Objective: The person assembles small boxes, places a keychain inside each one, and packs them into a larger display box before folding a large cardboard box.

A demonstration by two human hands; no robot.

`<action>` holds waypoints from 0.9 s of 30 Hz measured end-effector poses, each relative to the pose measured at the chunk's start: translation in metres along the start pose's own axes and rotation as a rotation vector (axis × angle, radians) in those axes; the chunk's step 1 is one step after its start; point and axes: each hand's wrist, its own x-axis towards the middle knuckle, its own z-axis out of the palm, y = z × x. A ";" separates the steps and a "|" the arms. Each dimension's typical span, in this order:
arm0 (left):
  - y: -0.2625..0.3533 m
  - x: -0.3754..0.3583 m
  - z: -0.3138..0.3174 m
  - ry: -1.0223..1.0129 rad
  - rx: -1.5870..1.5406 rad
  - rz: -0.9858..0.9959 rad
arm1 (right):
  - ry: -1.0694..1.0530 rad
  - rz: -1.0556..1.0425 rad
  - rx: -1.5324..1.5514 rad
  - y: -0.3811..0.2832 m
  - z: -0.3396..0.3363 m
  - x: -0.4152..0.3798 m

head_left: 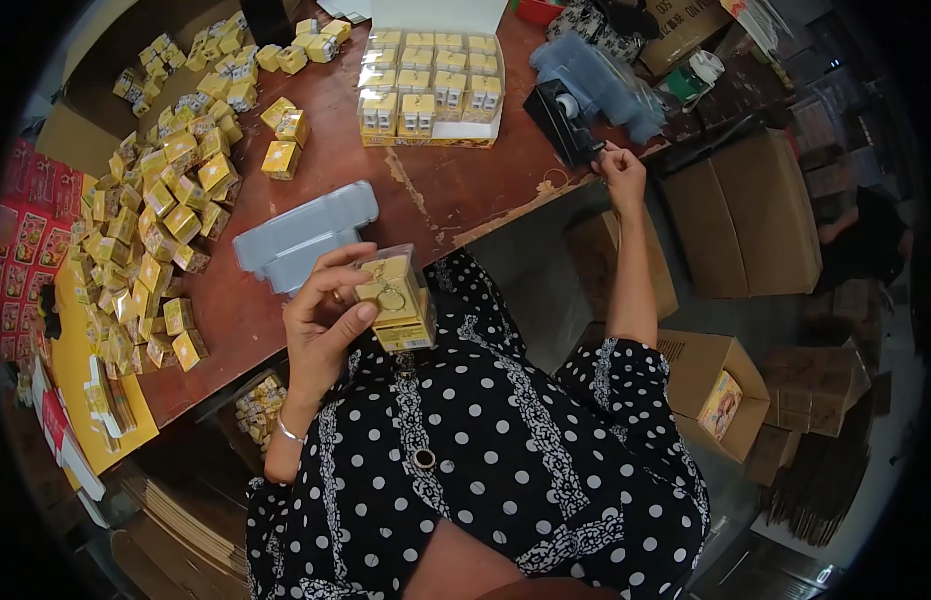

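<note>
My left hand (325, 320) grips a clear plastic pack of small yellow boxes (395, 300), held close to my chest above the table's near edge. My right hand (621, 170) reaches out to the black tape dispenser (563, 120) at the table's right edge, fingers pinched at its front; whether tape is between them is too small to tell. A grey plastic tray (300, 240) lies on the brown table (435, 190) just beyond the held pack.
A large heap of small yellow boxes (155, 200) covers the table's left side. A white open tray of packed yellow boxes (430, 85) stands at the back. Open cardboard cartons (745, 210) sit on the floor to the right, another (715, 390) nearer.
</note>
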 end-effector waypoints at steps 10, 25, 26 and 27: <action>0.014 0.011 0.008 0.086 0.683 0.368 | -0.245 -0.030 0.298 -0.195 0.136 -0.133; -0.004 0.009 0.005 0.174 0.949 0.668 | -0.539 0.218 0.504 -0.231 0.225 -0.200; -0.003 0.009 0.005 0.175 0.949 0.666 | -0.540 0.222 0.473 -0.231 0.225 -0.200; -0.003 0.010 0.005 0.170 0.975 0.702 | -0.541 0.226 0.443 -0.231 0.226 -0.200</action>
